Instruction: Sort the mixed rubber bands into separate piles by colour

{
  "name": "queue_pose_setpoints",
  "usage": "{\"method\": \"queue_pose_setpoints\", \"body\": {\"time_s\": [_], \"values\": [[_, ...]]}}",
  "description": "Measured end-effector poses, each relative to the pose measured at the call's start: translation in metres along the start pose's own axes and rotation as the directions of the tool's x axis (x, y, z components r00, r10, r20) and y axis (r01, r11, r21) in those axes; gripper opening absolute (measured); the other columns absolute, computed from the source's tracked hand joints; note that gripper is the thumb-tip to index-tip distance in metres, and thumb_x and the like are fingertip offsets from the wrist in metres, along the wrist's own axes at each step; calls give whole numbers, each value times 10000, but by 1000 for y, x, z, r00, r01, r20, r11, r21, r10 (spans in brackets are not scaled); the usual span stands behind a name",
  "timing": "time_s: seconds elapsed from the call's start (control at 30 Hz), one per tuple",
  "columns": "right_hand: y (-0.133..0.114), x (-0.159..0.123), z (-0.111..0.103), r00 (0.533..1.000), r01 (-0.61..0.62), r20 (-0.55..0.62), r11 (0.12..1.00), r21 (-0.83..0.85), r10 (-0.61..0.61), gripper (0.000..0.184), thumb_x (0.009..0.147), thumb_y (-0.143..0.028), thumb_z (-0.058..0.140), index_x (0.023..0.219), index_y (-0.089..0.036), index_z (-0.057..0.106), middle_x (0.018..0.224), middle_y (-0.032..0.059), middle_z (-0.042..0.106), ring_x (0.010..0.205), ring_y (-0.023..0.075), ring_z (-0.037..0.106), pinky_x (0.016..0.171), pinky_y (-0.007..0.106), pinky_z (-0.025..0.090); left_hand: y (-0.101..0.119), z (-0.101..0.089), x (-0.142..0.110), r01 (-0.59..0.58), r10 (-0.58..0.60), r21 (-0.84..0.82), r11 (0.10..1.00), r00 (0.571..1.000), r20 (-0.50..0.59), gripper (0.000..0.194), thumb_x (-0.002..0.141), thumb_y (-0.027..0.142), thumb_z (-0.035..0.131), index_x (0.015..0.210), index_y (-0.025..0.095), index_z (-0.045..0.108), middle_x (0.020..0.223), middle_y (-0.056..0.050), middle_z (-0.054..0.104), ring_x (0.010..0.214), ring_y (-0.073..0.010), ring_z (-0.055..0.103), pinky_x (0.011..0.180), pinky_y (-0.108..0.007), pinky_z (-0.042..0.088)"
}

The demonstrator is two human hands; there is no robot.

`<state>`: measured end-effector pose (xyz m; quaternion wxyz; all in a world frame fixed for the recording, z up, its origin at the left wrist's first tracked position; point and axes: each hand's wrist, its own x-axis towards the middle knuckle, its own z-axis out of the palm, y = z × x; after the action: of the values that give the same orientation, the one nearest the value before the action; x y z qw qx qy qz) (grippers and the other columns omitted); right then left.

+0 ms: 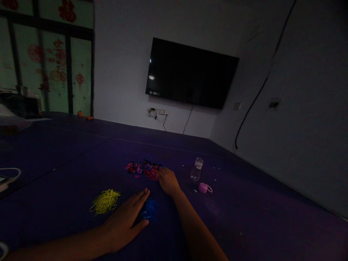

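A pile of mixed red, pink and dark rubber bands [144, 168] lies ahead of me on the dark purple floor surface. My right hand [168, 181] reaches to the right end of this pile, its fingers bent down together into the bands; whatever is between the fingertips is hidden. Nearer to me, my left hand [122, 223] rests with fingers stretched out and the thumb apart. Between that thumb and the fingers sits a heap of blue rubber bands [151, 209], partly covered by the hand. Left of it is a heap of yellow rubber bands [106, 201].
To the right stands a clear plastic bottle [197, 170], with a pink looped cap [202, 187] beside it. Small white scraps are scattered around them. A white device with a looped cord [5, 183] is at the left edge. A television [191, 72] hangs on the far wall.
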<state>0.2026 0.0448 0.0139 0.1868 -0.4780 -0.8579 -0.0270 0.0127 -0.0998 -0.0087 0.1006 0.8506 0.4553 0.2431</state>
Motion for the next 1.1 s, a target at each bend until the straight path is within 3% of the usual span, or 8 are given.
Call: {"method": "queue_pose_setpoints", "body": {"time_s": [0.3,0.6,0.87,1.1], "values": [[2,2,0,1000,13,-24,1000,0,-13,364,934,-215,316,1179,-171,581,1262,82,552,1177,181,468,996,293,314,1,0,2,16,-16,12,1000,1000,18,676,886,305,478,1458,251,121,1503,-62,217,1346,-264,255,1073,-456,295],[10,5,3,971,-179,-148,982,60,186,396,951,-220,267,1181,-154,582,1190,107,594,1102,184,529,945,291,363,2,-2,1,-6,6,20,1000,1000,3,682,894,311,472,1459,277,90,1502,-55,222,1342,-257,268,1068,-454,305],[9,3,1,974,-92,-191,984,153,121,325,921,-202,351,982,-190,670,1004,63,674,952,162,597,873,251,403,-3,1,0,-18,18,12,1000,1000,-15,679,895,310,478,1459,279,101,1502,-46,218,1338,-267,276,1070,-456,303],[8,4,3,986,-9,-160,978,208,43,374,804,-90,433,1090,-199,647,1133,42,644,1063,149,563,935,252,389,0,-2,0,-13,13,8,1000,1000,3,685,891,305,482,1459,273,101,1500,-54,225,1337,-265,278,1068,-457,305]]}}
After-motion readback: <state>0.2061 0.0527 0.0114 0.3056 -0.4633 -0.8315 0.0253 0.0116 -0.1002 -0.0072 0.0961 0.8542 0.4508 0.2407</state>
